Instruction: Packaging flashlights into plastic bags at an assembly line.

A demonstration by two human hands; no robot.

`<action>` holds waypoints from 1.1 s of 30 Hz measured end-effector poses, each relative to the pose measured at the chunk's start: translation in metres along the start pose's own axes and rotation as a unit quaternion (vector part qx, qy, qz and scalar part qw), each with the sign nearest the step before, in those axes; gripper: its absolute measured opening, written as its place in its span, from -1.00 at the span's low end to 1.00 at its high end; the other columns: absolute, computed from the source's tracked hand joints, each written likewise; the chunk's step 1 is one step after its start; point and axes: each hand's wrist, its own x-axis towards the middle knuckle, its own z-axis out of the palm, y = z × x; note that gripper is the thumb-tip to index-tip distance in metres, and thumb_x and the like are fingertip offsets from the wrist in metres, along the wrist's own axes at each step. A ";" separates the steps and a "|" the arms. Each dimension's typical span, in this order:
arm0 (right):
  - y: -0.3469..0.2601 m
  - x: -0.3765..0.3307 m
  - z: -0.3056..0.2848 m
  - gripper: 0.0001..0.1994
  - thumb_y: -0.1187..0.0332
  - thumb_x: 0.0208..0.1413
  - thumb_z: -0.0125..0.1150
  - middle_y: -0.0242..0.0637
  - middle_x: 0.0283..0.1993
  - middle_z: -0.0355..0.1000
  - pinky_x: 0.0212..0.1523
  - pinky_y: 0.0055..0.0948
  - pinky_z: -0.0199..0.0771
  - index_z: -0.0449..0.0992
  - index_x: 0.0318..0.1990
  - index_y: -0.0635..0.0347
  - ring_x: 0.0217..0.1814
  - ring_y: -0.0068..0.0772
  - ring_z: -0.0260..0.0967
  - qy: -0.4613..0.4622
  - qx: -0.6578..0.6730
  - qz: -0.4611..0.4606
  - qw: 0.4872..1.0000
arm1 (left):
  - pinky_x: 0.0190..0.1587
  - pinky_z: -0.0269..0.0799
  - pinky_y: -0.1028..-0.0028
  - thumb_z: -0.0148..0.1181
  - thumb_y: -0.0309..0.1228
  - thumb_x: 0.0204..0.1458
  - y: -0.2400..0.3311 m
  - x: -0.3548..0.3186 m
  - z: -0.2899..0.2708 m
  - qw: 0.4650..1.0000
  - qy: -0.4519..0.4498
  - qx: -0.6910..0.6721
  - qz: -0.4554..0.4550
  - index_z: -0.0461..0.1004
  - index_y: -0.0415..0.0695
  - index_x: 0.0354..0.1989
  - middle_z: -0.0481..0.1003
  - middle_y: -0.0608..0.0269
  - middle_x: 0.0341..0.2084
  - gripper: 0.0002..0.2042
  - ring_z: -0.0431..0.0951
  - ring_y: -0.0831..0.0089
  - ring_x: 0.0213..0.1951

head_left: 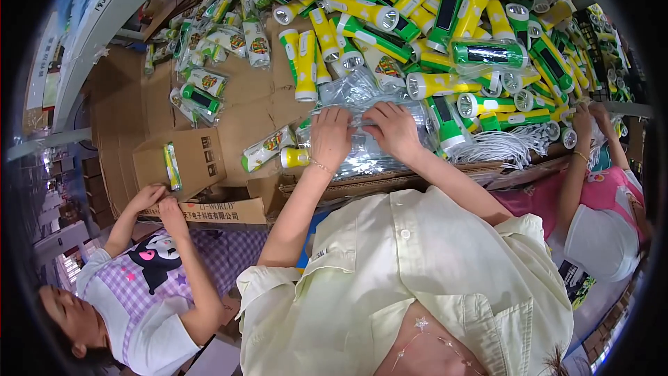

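A pile of clear plastic bags (pixel 372 160) lies right in front of me on the cardboard-covered table. My left hand (pixel 331 138) has its fingers bent down over the upper edge of the bags and closed on the plastic. Across a small gap, my right hand (pixel 394 131) pinches the same bag film, fingertips curled under. Just left of my left wrist rests a small yellow flashlight (pixel 294 158), partly hidden, beside a wrapped flashlight (pixel 268 148). Beyond my hands, yellow and green flashlights (pixel 306 66) lie close to the bags.
A large heap of flashlights (pixel 452 17) fills the far right. White cords (pixel 504 145) lie bundled right of the bags. Bagged flashlights (pixel 216 42) are scattered far left. A co-worker's hands (pixel 158 202) are by an open carton (pixel 188 160) at left; another person's hands (pixel 591 122) work at right.
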 end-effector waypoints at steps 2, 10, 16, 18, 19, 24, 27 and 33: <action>-0.001 0.004 0.001 -0.83 0.31 -0.19 0.30 -0.45 -0.33 0.42 -0.19 -0.34 0.30 0.49 -0.38 0.03 -0.24 -0.33 0.38 0.021 0.008 -0.021 1.000 | -0.24 0.28 0.24 0.22 -0.52 -0.23 0.001 -0.005 0.001 1.000 -0.003 -0.001 -0.017 0.44 -0.12 -0.35 0.41 0.16 -0.47 -0.79 0.42 0.15 -0.31; -0.016 0.003 -0.028 -0.93 0.35 -0.19 0.32 -0.47 -0.47 0.46 -0.14 -0.41 0.31 0.55 -0.49 0.02 -0.38 -0.40 0.40 0.032 0.114 -0.076 0.990 | -0.34 0.40 0.28 0.20 -0.44 -0.15 0.019 -0.019 -0.013 0.997 0.034 -0.064 0.030 0.52 -0.13 -0.39 0.49 0.16 -0.46 -0.87 0.48 0.13 -0.38; -0.028 0.015 -0.073 -0.87 0.42 -0.24 0.38 -0.48 -0.56 0.40 -0.11 -0.34 0.28 0.58 -0.46 -0.01 -0.47 -0.42 0.34 0.005 0.160 -0.137 0.978 | -0.48 0.33 0.29 0.18 -0.23 0.01 0.036 -0.015 -0.058 0.976 -0.084 -0.195 -0.040 0.54 -0.09 -0.42 0.43 0.07 -0.65 -0.81 0.46 0.11 -0.54; -0.030 0.013 -0.081 -0.87 0.41 -0.24 0.37 -0.49 -0.57 0.38 -0.06 -0.27 0.25 0.59 -0.46 -0.03 -0.48 -0.45 0.34 -0.045 0.143 -0.125 0.981 | -0.47 0.31 0.23 0.16 -0.22 -0.03 0.039 -0.016 -0.059 0.959 -0.116 -0.248 -0.074 0.51 -0.05 -0.56 0.44 0.06 -0.65 -0.80 0.47 0.07 -0.50; -0.031 0.013 -0.081 -0.88 0.41 -0.23 0.36 -0.49 -0.59 0.35 -0.03 -0.21 0.23 0.58 -0.46 -0.05 -0.49 -0.45 0.33 -0.052 0.135 -0.117 0.982 | -0.46 0.31 0.21 0.14 -0.19 -0.02 0.041 -0.016 -0.063 0.969 -0.119 -0.208 -0.056 0.51 -0.05 -0.55 0.44 0.07 -0.66 -0.78 0.48 0.07 -0.49; -0.028 0.006 -0.089 -0.90 0.42 -0.24 0.35 -0.45 -0.61 0.30 0.00 -0.15 0.20 0.55 -0.50 0.00 -0.49 -0.40 0.33 -0.052 0.083 -0.168 0.981 | -0.40 0.33 0.16 0.11 -0.16 0.00 0.039 -0.026 -0.057 0.983 -0.106 -0.145 -0.035 0.55 -0.01 -0.52 0.48 0.11 -0.64 -0.78 0.51 0.09 -0.47; -0.024 0.000 -0.093 -0.91 0.42 -0.17 0.30 -0.42 -0.57 0.28 0.07 -0.08 0.18 0.57 -0.45 -0.03 -0.43 -0.39 0.33 -0.102 -0.018 -0.186 0.977 | -0.38 0.35 0.17 0.11 -0.13 0.02 0.035 -0.030 -0.061 0.993 -0.110 -0.045 -0.028 0.60 0.07 -0.41 0.51 0.12 -0.61 -0.79 0.52 0.08 -0.46; -0.017 0.001 -0.102 -0.81 0.50 -0.25 0.21 -0.40 -0.58 0.27 0.13 -0.02 0.15 0.59 -0.43 -0.05 -0.39 -0.35 0.35 -0.133 -0.079 -0.201 0.967 | -0.24 0.38 0.19 0.10 -0.14 0.04 0.034 -0.024 -0.059 0.998 0.010 -0.054 -0.034 0.61 0.08 -0.38 0.53 0.15 -0.53 -0.79 0.53 0.13 -0.36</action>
